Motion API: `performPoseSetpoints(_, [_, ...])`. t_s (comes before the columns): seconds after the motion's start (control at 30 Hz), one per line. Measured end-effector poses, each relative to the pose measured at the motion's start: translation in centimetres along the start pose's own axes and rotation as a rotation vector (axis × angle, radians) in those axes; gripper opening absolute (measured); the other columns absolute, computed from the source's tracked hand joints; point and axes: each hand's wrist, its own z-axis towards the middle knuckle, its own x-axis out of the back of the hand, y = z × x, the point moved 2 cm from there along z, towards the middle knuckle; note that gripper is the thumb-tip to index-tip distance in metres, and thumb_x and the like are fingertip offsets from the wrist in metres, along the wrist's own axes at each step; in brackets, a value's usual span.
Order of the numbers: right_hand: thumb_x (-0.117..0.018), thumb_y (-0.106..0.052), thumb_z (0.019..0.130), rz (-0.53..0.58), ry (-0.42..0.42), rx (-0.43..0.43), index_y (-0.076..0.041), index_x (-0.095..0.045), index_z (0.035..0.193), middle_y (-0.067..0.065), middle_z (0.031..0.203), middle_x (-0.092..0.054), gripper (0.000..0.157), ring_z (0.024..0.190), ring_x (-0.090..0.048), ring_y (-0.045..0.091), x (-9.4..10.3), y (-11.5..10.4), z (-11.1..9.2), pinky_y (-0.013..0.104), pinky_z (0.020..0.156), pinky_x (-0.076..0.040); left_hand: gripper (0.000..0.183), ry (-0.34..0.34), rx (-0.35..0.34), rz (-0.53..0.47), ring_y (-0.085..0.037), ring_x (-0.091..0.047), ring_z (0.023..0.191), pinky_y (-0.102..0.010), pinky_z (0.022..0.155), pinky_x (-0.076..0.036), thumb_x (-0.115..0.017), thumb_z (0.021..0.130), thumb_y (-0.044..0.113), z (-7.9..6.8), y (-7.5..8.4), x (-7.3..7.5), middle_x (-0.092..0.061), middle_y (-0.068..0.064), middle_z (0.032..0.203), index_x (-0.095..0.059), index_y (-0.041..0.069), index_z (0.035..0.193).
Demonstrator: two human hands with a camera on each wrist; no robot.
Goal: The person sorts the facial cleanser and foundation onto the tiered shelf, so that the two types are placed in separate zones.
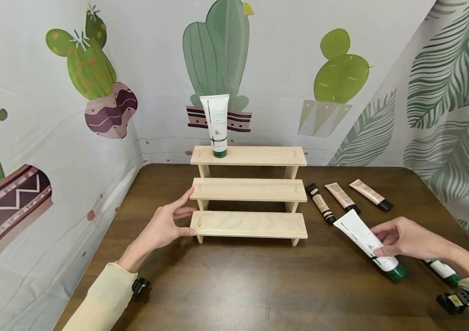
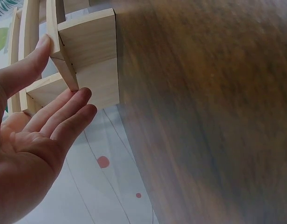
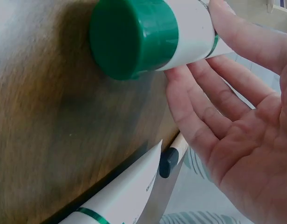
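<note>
On the table (image 1: 234,285): one three-tier wooden display stand (image 1: 248,189) near the far edge; three white squeeze tubes (image 1: 217,124) (image 1: 362,234) (image 1: 441,267), one toward the top tier's (image 1: 259,155) left end, one in the right hand (image 1: 409,239), one toward the table's right edge; three smaller cosmetic tubes (image 1: 321,204) (image 1: 341,196) (image 1: 368,193) toward its far right corner. One left hand (image 1: 167,220), one right.
</note>
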Motion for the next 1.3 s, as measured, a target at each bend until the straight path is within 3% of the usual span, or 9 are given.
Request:
performPoseSetpoints(0.37, [-0.088,-0.013,0.087,-0.09,0.155,-0.041,0.022,-0.062,0.128,0.015,0.109,-0.077,0.06,0.087,-0.069,0.005,0.0,-1.1,0.5,0.025,0.072,-0.059,0.118,0.0,-0.002,0.028,-0.038,-0.066,0.123,-0.056,0.099,-0.053,-0.092,0.076,-0.007,0.1,0.2,0.0,-0.069,-0.022,0.131,-0.027,0.027,0.169])
performPoseSetpoints(0.77, [-0.086,-0.015,0.09,0.033,0.25,-0.012,0.022,-0.058,0.134,0.015,0.105,-0.077,0.064,0.091,-0.073,0.009,0.4,-4.2,1.7,0.027,0.073,-0.06,0.119,0.005,0.001,0.025,-0.036,-0.067,0.122,-0.055,0.1,-0.053,-0.092,0.076,-0.006,0.0,0.1,0.1,-0.07,-0.021,0.131,-0.028,0.03,0.169])
performPoseSetpoints(1.3, [-0.09,-0.015,0.086,0.004,0.399,0.067,0.012,-0.07,0.127,0.017,0.11,-0.077,0.053,0.089,-0.073,0.007,0.1,-9.2,4.1,0.024,0.071,-0.06,0.118,0.007,0.007,0.02,-0.036,-0.067,0.122,-0.053,0.099,-0.054,-0.092,0.075,-0.007,-0.2,0.2,0.0,-0.07,-0.022,0.131,-0.028,0.027,0.169])
